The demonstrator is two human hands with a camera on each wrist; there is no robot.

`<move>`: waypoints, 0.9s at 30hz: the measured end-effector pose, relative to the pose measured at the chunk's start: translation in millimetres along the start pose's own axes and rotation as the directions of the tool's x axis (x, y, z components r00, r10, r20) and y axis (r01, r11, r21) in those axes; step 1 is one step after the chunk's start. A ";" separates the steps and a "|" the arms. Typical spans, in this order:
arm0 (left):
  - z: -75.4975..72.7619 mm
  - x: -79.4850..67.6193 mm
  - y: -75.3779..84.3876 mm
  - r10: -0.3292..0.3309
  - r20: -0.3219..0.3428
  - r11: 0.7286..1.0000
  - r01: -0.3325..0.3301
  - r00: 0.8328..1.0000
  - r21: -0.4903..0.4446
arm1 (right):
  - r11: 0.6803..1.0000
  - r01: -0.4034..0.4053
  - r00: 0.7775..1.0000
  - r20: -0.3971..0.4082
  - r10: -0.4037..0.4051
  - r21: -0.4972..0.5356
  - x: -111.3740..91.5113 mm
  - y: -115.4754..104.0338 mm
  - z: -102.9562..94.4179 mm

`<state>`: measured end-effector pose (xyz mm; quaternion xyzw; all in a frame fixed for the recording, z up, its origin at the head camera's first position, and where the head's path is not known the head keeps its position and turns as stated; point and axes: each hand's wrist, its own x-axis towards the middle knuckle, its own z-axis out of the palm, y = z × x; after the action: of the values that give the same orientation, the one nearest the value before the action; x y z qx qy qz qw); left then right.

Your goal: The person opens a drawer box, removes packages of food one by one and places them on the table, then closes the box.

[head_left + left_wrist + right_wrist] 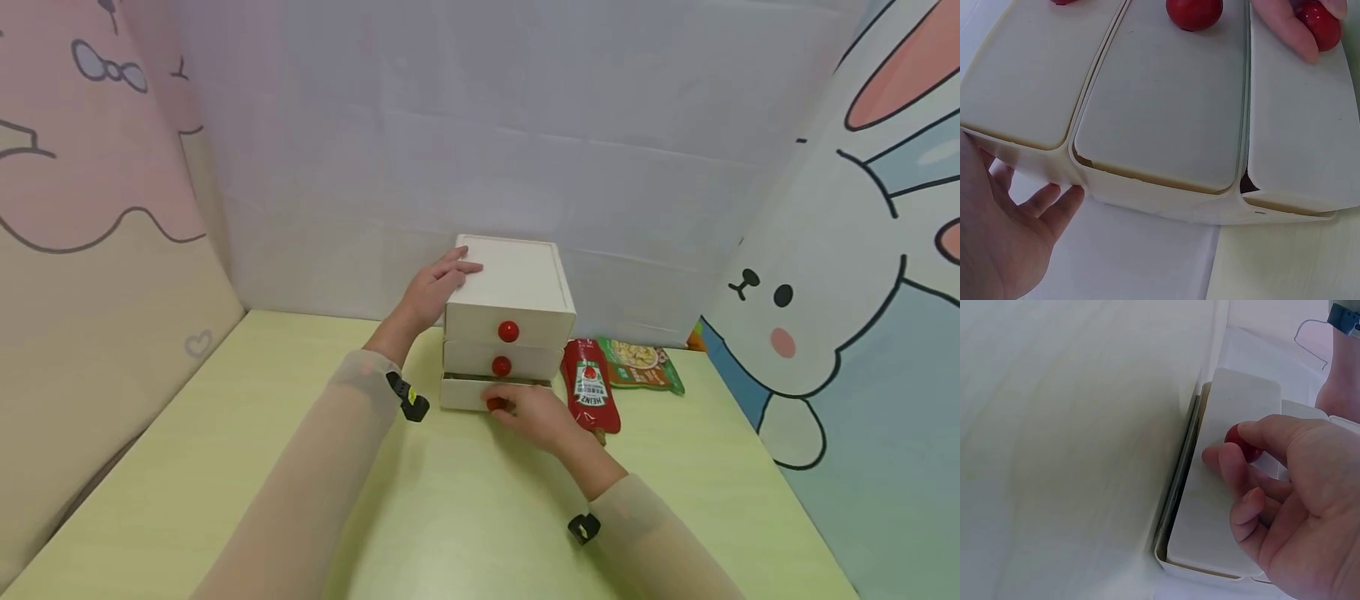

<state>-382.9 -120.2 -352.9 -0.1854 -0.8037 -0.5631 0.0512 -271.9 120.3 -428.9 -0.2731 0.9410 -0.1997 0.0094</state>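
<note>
Your left hand (438, 287) lies with fingers loosely extended against the upper left edge of the white drawer unit (513, 271), gripping nothing; the left wrist view cuts part of it off. Your right hand (536, 414) pinches the red knob (497, 404) of the bottom drawer (463, 393), mostly covering that knob from the head camera. The drawer unit stands on the table (300, 483) near the back wall, its bottom drawer slightly out; whatever is inside stays out of sight beyond a thin dark gap. Just right of it lie a red Heinz pouch (590, 387) and a green packet (647, 367), whose left end the pouch may overlap; a brownish bit (600, 436) at the pouch's lower end is too small to identify.
</note>
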 end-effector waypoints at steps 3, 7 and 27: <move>0.3 -1.5 -0.6 -0.006 -0.006 1.000 0.006 1.000 0.008 | 1.000 -0.006 1.000 0.007 0.006 0.004 -2.9 -1.6 1.0; 0.0 -0.9 -0.9 -0.004 -0.006 1.000 0.004 1.000 0.005 | 1.000 0.001 1.000 0.027 -0.001 -0.014 -7.1 -3.8 1.6; 3.2 -1.4 0.5 -0.017 -0.020 1.000 0.017 1.000 -0.001 | 0.999 0.014 0.998 0.055 -0.016 0.029 -19.4 -8.8 6.9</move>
<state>-381.0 -117.4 -354.0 -0.1730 -0.8045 -0.5656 0.0543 -250.0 121.0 -433.7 -0.2853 0.9354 -0.2054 0.0378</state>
